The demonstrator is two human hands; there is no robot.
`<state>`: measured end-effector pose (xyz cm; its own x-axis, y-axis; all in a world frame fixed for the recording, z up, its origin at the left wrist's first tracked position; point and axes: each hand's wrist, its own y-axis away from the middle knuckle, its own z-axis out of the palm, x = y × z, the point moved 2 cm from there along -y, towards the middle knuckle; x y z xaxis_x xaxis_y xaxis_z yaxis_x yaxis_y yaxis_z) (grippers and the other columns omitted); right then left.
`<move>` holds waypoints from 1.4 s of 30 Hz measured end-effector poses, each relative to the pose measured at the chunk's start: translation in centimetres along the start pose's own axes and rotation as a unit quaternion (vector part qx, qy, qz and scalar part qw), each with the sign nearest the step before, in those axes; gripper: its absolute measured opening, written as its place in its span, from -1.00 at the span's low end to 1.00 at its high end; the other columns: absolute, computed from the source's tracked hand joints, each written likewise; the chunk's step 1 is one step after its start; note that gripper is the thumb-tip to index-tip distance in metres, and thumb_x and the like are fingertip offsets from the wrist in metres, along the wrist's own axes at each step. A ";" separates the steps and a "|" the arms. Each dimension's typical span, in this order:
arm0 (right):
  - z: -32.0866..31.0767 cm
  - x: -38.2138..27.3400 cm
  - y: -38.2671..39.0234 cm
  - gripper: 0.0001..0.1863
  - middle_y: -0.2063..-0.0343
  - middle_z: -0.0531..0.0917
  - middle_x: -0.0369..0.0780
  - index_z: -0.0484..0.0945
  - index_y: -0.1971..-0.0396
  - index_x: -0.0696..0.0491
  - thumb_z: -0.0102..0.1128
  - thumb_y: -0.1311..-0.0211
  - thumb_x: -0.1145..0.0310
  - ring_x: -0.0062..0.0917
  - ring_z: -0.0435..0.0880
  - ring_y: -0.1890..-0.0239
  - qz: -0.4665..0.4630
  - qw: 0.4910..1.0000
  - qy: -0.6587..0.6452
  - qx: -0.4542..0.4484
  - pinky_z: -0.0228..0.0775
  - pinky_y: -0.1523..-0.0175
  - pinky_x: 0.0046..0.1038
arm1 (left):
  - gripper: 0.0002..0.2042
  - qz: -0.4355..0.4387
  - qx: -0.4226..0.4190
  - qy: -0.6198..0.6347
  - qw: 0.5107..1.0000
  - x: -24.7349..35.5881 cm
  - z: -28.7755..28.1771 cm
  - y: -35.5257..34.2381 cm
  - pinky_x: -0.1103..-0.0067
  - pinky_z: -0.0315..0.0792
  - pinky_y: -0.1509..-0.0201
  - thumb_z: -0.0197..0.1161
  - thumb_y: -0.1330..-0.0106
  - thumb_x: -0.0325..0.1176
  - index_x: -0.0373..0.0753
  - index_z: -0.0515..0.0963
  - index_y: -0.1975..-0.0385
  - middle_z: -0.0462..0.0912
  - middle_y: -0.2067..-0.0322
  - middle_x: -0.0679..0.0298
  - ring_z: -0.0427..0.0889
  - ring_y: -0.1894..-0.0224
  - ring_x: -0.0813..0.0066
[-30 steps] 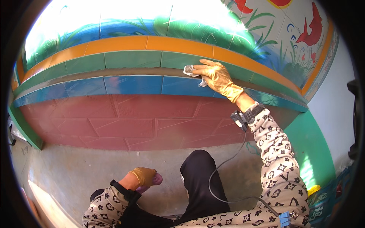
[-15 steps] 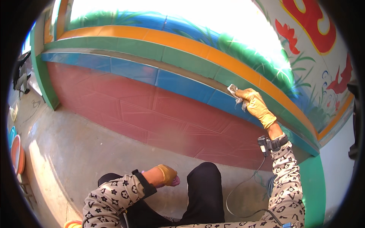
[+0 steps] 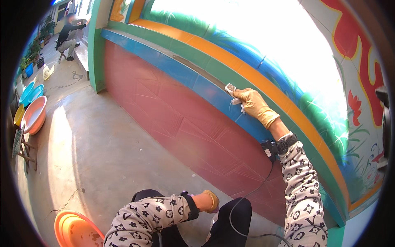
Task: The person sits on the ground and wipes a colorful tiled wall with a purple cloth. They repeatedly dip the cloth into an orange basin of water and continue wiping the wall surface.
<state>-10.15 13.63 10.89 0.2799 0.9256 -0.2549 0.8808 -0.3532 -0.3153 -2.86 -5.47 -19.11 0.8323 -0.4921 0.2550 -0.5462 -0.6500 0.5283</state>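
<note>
My right hand, in a yellow glove, grips a crumpled whitish cloth on the narrow grey strip between a blue tile band and a green one. A black device with a cable sits on that wrist. My left hand, gloved as well, is low by my dark-trousered knee, closed on a pink-purple cloth that shows only slightly; its fingers are mostly hidden.
An orange tub sits lower left. Pink and turquoise basins and a wooden stand line the left side. A green pillar ends the painted wall. Beyond it a person sits on a stool.
The view has swung left, bringing the person, the pillar and more basins into sight. My right hand still holds the whitish cloth on the strip. My left hand shows less of its pink-purple cloth.
</note>
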 end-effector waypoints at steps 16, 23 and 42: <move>13.3 -10.0 -30.4 -0.67 0.17 0.68 -0.06 0.57 0.00 0.07 0.01 -0.30 0.31 -0.17 0.64 0.09 -0.162 0.960 0.207 -0.091 0.45 -0.03 -0.27 | -0.75 0.001 0.114 0.055 0.992 -1.4 -0.3 1.1 0.31 0.52 0.03 0.15 -0.22 -0.15 0.04 0.71 0.20 0.72 0.11 0.31 0.67 0.03 0.22; 15.9 -8.8 -37.8 -0.65 0.24 0.68 -0.07 0.56 0.05 0.08 -0.02 -0.34 0.19 -0.19 0.65 0.14 -0.165 0.960 0.177 -0.140 0.45 0.01 -0.28 | -0.79 0.084 0.079 0.143 0.983 -3.9 -2.2 1.3 0.40 0.52 0.03 0.18 -0.22 -0.27 -0.05 0.71 0.22 0.73 0.16 0.28 0.68 0.09 0.24; 22.6 -10.3 -48.9 -0.51 -0.30 0.42 -0.32 0.33 -0.30 -0.27 -0.14 -0.37 0.31 -0.31 0.40 -0.28 -0.188 0.975 0.034 -0.110 0.25 -0.32 -0.40 | -0.81 0.055 0.076 0.169 0.981 -8.8 -3.3 -3.6 0.36 0.51 0.10 0.20 -0.22 -0.28 -0.12 0.71 0.28 0.72 0.23 0.24 0.68 0.17 0.24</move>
<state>-64.76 18.27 8.28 -0.0602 0.9936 -0.0957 0.9848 0.0435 -0.1682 -7.87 3.10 -20.63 0.7372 -0.3612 0.5710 -0.6212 -0.6947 0.3625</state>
